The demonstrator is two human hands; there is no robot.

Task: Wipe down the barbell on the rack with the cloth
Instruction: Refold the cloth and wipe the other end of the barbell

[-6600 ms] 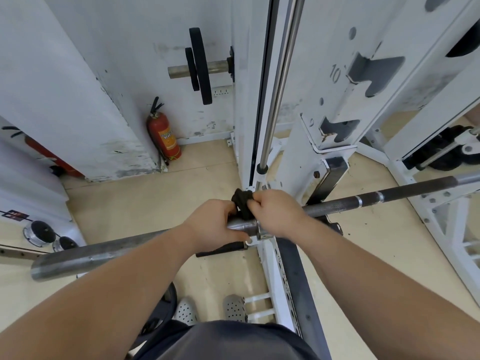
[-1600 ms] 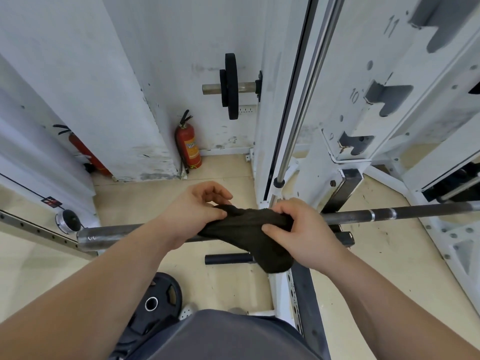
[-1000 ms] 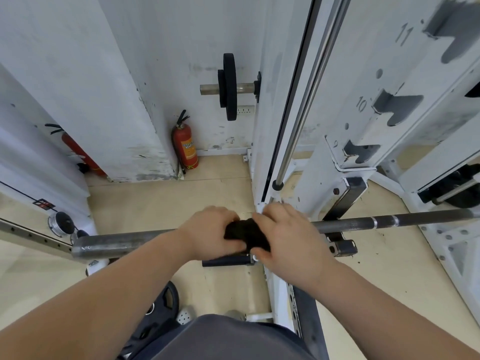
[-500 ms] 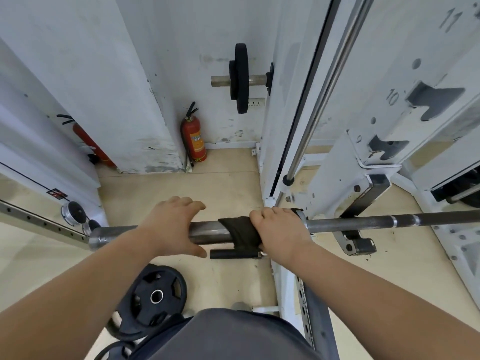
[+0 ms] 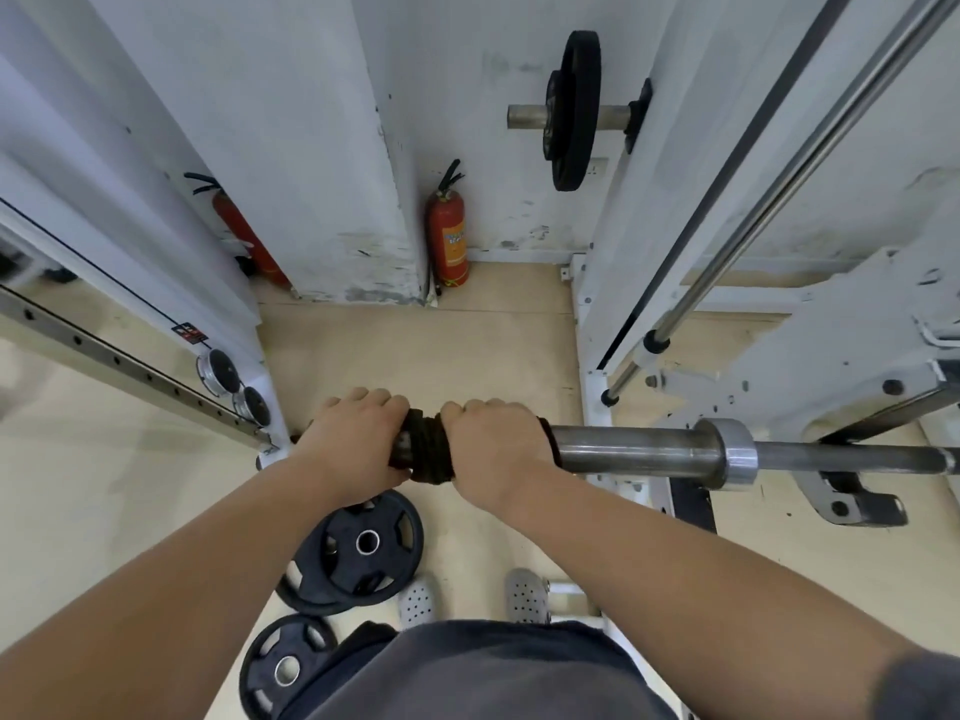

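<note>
The steel barbell lies level across the view, its thick sleeve toward me and its thin shaft running off to the right past a collar. A dark cloth is wrapped round the sleeve near its left end. My left hand grips the sleeve's end, touching the cloth's left edge. My right hand grips the sleeve over the cloth; a strip of cloth shows at its right side. The tip of the sleeve is hidden under my left hand.
The white rack upright and a chrome guide rod rise at the right, with a bar hook below the shaft. Black weight plates lie on the floor by my feet. A red fire extinguisher stands against the wall.
Both hands and the cloth have slid left along the sleeve to its outer end. My left hand has closed up against the cloth, which is now bunched between the hands. The view shifted left.
</note>
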